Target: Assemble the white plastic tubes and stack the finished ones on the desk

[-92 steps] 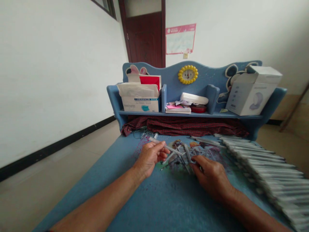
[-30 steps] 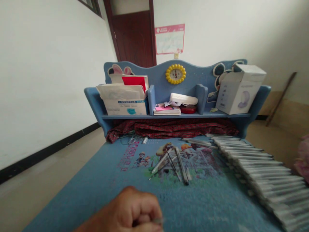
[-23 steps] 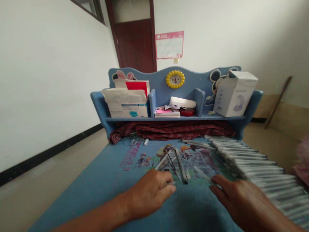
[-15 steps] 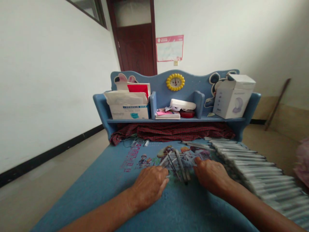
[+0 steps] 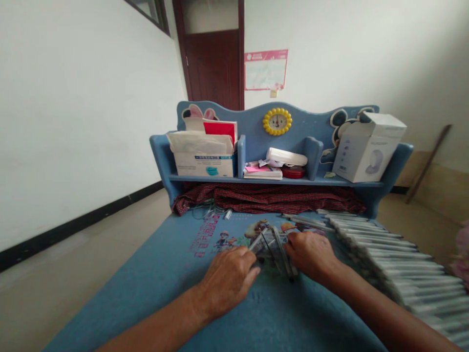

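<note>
A small loose pile of thin pens (image 5: pixel 281 252), some clear and some dark, lies crosswise on the blue table (image 5: pixel 154 288). My left hand (image 5: pixel 232 274) is at the pile's left side, fingers curled in and thumb close to them; whatever they grip is hidden. At the right side of the pile, my right hand (image 5: pixel 311 254) has its fingertips pinched together by the pens, and what is in them cannot be made out. A long row of clear, pale pens (image 5: pixel 399 264) lies stacked along the table's right side, beyond my right forearm.
Behind the pens, a red checked cloth (image 5: pixel 271 198) is bunched under the blue shelf (image 5: pixel 205 179). On the shelf stand a mask box (image 5: pixel 205 165), papers (image 5: pixel 262 173) and a white carton (image 5: pixel 366 149). Thin cords (image 5: pixel 205 210) lie at the back left.
The view has shifted slightly, so the table and shelf sit further right. My right hand has moved in closer to the pile and to my left hand. The pile looks much the same.
</note>
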`<action>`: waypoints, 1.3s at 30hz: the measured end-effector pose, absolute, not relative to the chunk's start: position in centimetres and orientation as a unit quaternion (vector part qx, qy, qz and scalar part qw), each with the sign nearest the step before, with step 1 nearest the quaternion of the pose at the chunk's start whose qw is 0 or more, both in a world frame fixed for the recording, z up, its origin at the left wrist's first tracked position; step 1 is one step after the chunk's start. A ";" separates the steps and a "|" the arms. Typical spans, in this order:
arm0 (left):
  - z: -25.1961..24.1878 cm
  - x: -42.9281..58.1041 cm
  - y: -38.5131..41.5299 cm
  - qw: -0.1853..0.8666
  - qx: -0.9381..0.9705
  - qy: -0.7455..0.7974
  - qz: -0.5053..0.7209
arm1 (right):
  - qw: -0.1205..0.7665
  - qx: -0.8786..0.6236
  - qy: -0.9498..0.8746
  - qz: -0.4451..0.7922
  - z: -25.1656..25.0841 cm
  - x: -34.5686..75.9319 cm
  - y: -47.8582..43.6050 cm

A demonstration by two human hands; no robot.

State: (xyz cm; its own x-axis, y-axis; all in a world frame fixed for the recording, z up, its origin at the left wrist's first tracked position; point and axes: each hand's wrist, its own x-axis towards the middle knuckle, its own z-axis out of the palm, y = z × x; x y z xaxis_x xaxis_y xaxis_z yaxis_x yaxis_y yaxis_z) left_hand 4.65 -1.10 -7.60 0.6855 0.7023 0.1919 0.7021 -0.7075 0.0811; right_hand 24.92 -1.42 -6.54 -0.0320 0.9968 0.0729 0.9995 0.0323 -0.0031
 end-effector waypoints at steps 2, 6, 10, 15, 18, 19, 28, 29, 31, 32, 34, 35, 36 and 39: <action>-7.5 4.4 -0.9 0.003 0.911 0.395 0.119 | 0.036 -0.695 -0.718 -0.005 -6.6 24.2 -0.5; -7.1 3.9 -0.3 0.008 0.898 0.411 0.158 | 0.057 -0.706 -0.705 0.035 -7.1 23.7 1.3; -6.6 3.6 0.0 0.036 0.879 0.428 0.208 | 0.095 -0.707 -0.697 0.071 -7.2 24.0 2.1; -6.2 3.7 0.2 0.140 0.829 0.463 0.280 | 0.174 -0.651 -0.731 0.111 -6.1 23.8 1.1; -5.8 3.8 0.3 0.296 0.756 0.479 0.334 | 0.223 -0.579 -0.769 0.153 -5.1 23.3 -0.3; -5.7 3.8 0.3 0.352 0.727 0.475 0.348 | 0.237 -0.548 -0.783 0.172 -4.9 23.2 -0.8; -5.1 3.3 0.1 0.611 0.651 0.375 0.249 | 0.202 -0.425 -0.817 0.332 -4.8 23.3 -3.7; -5.1 3.2 0.2 0.613 0.658 0.372 0.230 | 0.199 -0.427 -0.813 0.342 -4.9 23.5 -3.9; -5.3 3.2 0.1 0.611 0.674 0.366 0.194 | 0.196 -0.436 -0.807 0.348 -5.0 23.8 -4.4; -5.3 3.2 0.1 0.610 0.682 0.362 0.178 | 0.194 -0.441 -0.806 0.344 -5.0 24.0 -4.7; -5.4 3.3 -0.1 0.605 0.699 0.352 0.144 | 0.188 -0.451 -0.810 0.325 -4.9 24.3 -5.4; -5.4 3.4 -0.2 0.599 0.710 0.347 0.126 | 0.181 -0.456 -0.813 0.315 -4.8 24.4 -5.8; -5.3 3.5 -0.5 0.591 0.722 0.345 0.106 | 0.171 -0.460 -0.816 0.307 -4.5 24.5 -6.2; -4.7 3.8 -1.5 0.550 0.765 0.328 0.065 | 0.129 -0.461 -0.828 0.293 -3.7 24.8 -7.3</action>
